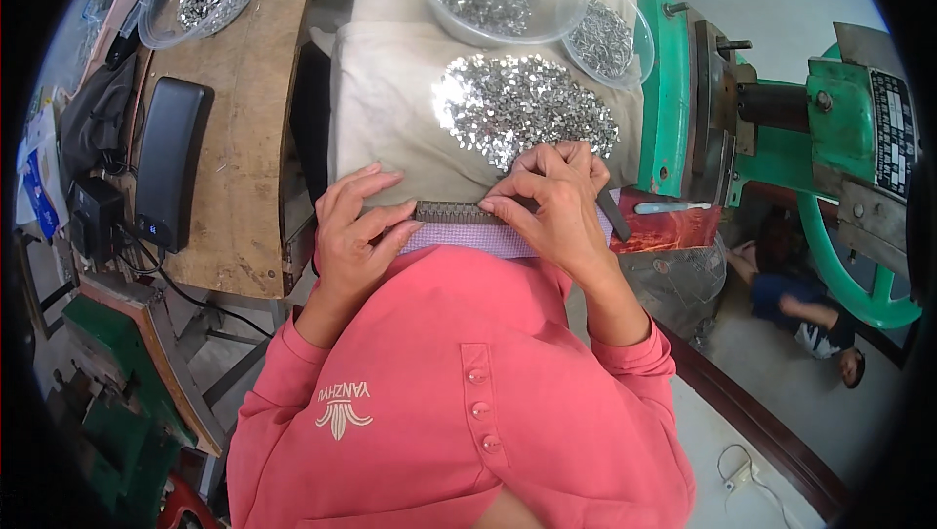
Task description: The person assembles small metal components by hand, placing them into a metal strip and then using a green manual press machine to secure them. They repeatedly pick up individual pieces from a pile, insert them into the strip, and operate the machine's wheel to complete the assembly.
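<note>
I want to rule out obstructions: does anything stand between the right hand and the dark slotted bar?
Nothing visible does: the right hand is at the right end of the dark slotted bar. The shiny metal pieces lie beyond the bar.

Pale capital letters (344, 391) stand upside down above a leaf-like emblem (342, 420) on the pink shirt (400, 353). A dark plate (892, 124) on the green machine (837, 104) bears light print, too small to read. The black box (174, 163) shows a tiny lit display (151, 229), unclear.
</note>
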Tool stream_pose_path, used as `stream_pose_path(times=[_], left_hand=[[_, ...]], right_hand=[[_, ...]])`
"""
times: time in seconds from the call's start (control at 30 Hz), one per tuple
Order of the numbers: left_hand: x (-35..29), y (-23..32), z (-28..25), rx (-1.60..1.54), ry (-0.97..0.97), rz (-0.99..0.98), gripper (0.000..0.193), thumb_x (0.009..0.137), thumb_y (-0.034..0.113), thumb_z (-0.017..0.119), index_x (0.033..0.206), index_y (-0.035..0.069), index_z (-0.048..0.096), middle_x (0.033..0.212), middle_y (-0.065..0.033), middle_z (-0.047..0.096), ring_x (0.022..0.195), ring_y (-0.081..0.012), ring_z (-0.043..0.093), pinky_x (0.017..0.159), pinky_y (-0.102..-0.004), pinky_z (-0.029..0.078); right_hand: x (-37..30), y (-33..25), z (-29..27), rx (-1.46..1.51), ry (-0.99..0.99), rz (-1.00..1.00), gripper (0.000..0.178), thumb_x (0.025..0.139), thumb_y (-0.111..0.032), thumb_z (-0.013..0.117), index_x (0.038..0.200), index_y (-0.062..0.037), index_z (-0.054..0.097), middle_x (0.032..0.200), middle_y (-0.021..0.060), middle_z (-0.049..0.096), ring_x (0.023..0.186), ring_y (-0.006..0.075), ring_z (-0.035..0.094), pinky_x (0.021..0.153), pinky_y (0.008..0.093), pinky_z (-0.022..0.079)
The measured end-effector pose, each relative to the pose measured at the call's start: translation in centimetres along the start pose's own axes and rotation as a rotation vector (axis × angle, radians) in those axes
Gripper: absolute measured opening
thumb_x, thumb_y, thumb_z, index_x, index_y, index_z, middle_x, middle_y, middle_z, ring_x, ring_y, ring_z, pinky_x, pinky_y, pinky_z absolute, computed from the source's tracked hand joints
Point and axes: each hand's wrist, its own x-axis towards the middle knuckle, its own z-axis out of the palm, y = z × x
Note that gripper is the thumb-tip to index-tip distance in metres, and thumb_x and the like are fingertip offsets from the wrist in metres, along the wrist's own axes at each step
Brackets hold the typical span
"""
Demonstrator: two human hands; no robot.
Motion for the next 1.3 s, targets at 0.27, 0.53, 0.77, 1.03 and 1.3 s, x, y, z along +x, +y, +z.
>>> stream_pose_path(times=[0.27, 0.53, 0.77, 1.03, 1.3], left_hand=[[0.0, 0.2, -0.1, -0.003, -0.02, -0.017, 0.028, 0.066, 0.011, 0.084, 0.093, 0.01, 0.077, 0.121, -0.0083, 0.067, 0.122, -0.0328, 0.057, 0.102, -0.0411, 0.039], [0.0, 0.1, -0.1, 0.006, -0.027, -0.02, 0.028, 0.066, 0.011, 0.084, 0.093, 0.01, 0.077, 0.122, -0.008, 0.067, 0.123, -0.0326, 0.057, 0.103, -0.0413, 0.038], [0.0, 0.2, -0.2, 0.017, -0.036, -0.027, 0.029, 0.065, 0.011, 0.085, 0.093, 0.01, 0.077, 0.122, -0.0078, 0.067, 0.123, -0.0324, 0.057, 0.102, -0.0414, 0.038], [0.5, 0.4, -0.4, 0.069, -0.041, 0.015, 0.027, 0.067, 0.016, 0.084, 0.092, 0.011, 0.074, 0.119, -0.0045, 0.065, 0.119, -0.0289, 0.057, 0.098, -0.0396, 0.039], [1.3, 0.7, -0.8, 0.092, -0.083, 0.032, 0.026, 0.069, 0.019, 0.082, 0.091, 0.01, 0.071, 0.116, -0.0057, 0.063, 0.117, -0.0293, 0.055, 0.096, -0.0411, 0.039]], right_hand=[[-0.2, 0.7, -0.4, 0.066, -0.006, 0.006, 0.015, 0.078, -0.029, 0.08, 0.085, -0.0154, 0.08, 0.093, -0.0025, 0.062, 0.104, 0.0241, 0.046, 0.093, 0.0424, 0.025], [-0.5, 0.6, -0.9, 0.073, -0.014, 0.012, 0.013, 0.078, -0.027, 0.08, 0.086, -0.017, 0.08, 0.095, -0.0031, 0.063, 0.105, 0.0241, 0.046, 0.094, 0.0418, 0.025], [-0.1, 0.3, 0.0, 0.075, -0.029, -0.018, 0.012, 0.076, -0.028, 0.081, 0.083, -0.0188, 0.079, 0.094, -0.0024, 0.06, 0.105, 0.026, 0.045, 0.093, 0.0434, 0.025], [0.0, -0.2, 0.3, 0.058, 0.0, -0.017, 0.011, 0.076, -0.028, 0.081, 0.082, -0.0191, 0.079, 0.094, -0.0026, 0.06, 0.105, 0.0256, 0.046, 0.092, 0.0434, 0.025], [-2.2, 1.6, -0.8, -0.015, 0.09, 0.011, 0.013, 0.076, -0.027, 0.08, 0.085, -0.0178, 0.079, 0.092, -0.0037, 0.06, 0.1, 0.0225, 0.048, 0.089, 0.0413, 0.029]])
